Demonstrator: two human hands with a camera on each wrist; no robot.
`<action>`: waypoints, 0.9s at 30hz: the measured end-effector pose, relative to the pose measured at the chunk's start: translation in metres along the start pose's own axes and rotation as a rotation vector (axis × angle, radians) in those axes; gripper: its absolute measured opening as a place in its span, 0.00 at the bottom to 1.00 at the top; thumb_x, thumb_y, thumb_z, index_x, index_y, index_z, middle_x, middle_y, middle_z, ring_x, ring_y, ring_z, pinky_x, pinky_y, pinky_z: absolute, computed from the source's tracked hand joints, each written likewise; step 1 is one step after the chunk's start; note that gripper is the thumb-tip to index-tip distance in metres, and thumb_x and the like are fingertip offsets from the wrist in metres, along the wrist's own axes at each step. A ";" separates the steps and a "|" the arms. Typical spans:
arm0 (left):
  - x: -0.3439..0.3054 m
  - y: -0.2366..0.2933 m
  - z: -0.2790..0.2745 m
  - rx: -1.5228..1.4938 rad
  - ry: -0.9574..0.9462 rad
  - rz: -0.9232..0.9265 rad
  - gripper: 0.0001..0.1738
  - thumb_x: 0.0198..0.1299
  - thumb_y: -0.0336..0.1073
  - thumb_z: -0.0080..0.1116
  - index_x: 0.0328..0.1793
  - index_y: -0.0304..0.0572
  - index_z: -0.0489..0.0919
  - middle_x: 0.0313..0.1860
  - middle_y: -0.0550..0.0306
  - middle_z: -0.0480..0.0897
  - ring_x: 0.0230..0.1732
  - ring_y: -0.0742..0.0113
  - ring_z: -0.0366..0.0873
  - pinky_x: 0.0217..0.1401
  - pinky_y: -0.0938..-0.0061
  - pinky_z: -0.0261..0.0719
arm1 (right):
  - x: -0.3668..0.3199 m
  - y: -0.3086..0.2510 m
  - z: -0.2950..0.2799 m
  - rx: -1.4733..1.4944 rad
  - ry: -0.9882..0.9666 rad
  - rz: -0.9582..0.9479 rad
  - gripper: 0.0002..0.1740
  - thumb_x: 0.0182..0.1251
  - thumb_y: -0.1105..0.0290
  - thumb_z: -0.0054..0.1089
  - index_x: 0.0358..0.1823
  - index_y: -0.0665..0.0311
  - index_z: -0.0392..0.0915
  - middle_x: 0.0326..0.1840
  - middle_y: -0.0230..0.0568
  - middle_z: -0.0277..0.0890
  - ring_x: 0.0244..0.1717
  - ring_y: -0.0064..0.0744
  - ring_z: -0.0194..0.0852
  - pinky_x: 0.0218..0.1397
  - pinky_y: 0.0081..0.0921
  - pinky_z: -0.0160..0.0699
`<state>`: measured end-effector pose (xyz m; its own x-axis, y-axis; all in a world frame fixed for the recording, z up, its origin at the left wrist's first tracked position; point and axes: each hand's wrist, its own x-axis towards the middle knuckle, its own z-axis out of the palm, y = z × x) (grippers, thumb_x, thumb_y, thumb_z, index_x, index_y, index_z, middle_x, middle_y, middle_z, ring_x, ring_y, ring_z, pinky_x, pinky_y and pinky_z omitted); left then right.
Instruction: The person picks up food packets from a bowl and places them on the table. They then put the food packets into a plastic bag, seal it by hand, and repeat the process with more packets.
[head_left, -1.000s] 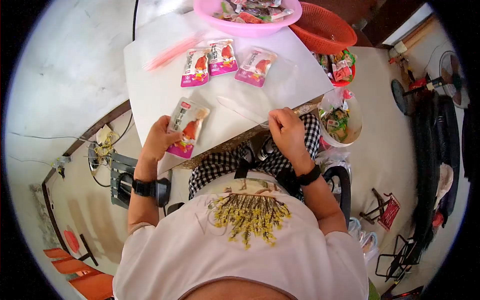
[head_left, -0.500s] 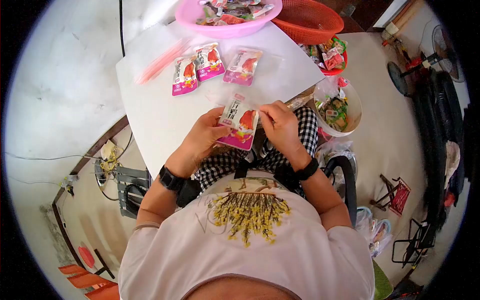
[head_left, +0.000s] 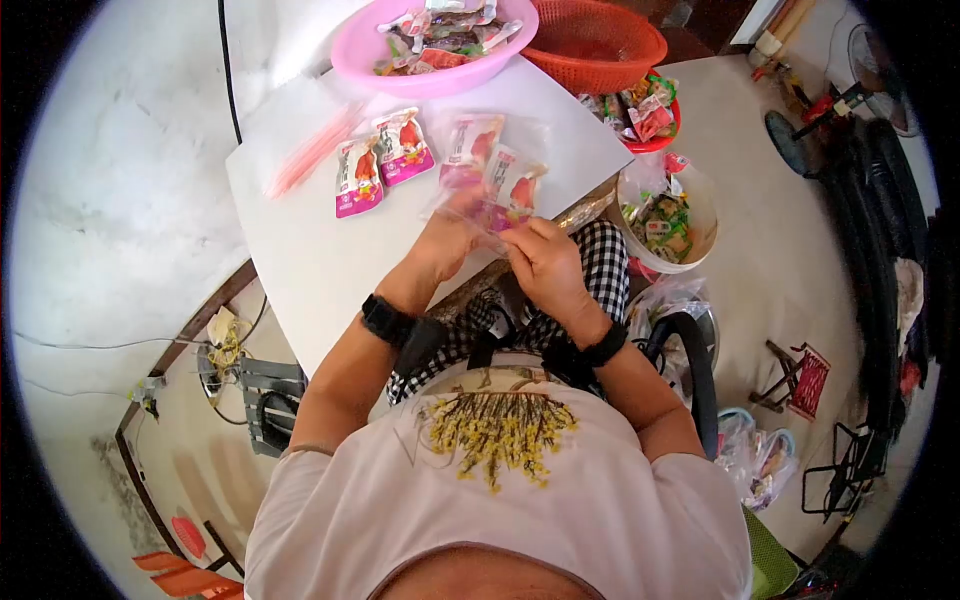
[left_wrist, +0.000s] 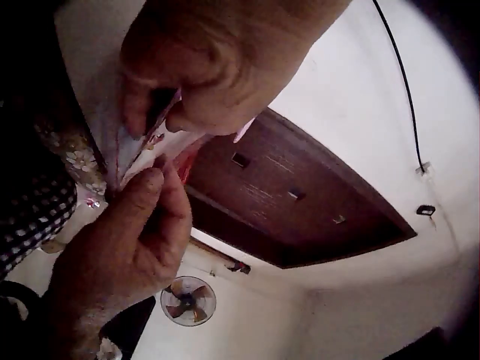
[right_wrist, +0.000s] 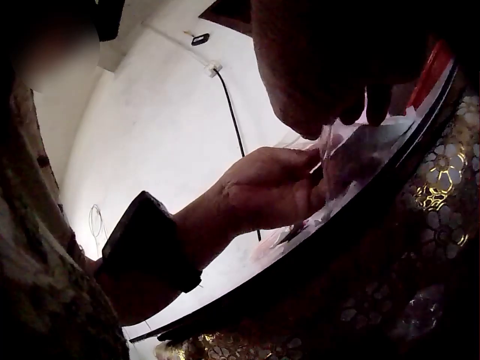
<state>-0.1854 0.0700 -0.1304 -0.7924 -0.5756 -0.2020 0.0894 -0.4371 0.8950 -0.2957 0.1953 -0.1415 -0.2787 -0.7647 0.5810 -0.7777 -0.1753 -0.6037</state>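
My left hand (head_left: 447, 243) holds a white and magenta snack pouch (head_left: 516, 188) by its lower end, over the table's near edge. The pouch overlaps a clear plastic bag (head_left: 540, 135), and a second pouch (head_left: 468, 142) shows through the film just behind it. My right hand (head_left: 549, 272) pinches the bag's near edge between thumb and fingers, close beside the left hand. In the left wrist view, the left hand (left_wrist: 214, 71) is above and the right hand (left_wrist: 124, 251) below, with film stretched between them. Film partly covers the left fingers.
Two more pouches (head_left: 404, 146) lie left of the bag, beside a stack of pinkish plastic strips (head_left: 315, 150). A pink basin (head_left: 440, 85) of packets stands at the back, next to a red basket (head_left: 595, 50). A white bucket (head_left: 700, 225) holds packets at the right.
My left hand has carried the pouch from the table's left side rightward, then forward to the clear bag. My right hand keeps its pinch near the bag's edge, and the view has shifted slightly.
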 end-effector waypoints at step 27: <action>-0.038 0.057 -0.117 1.050 0.357 0.233 0.16 0.59 0.44 0.61 0.37 0.36 0.82 0.33 0.46 0.84 0.33 0.50 0.81 0.39 0.62 0.78 | -0.001 0.005 0.009 0.005 -0.102 0.007 0.04 0.58 0.79 0.62 0.34 0.66 0.79 0.28 0.45 0.73 0.29 0.46 0.75 0.32 0.35 0.73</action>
<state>-0.0796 -0.0140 -0.1187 -0.5899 -0.8051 0.0623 -0.4716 0.4061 0.7828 -0.2939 0.1898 -0.1498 -0.2250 -0.8251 0.5182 -0.7729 -0.1727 -0.6106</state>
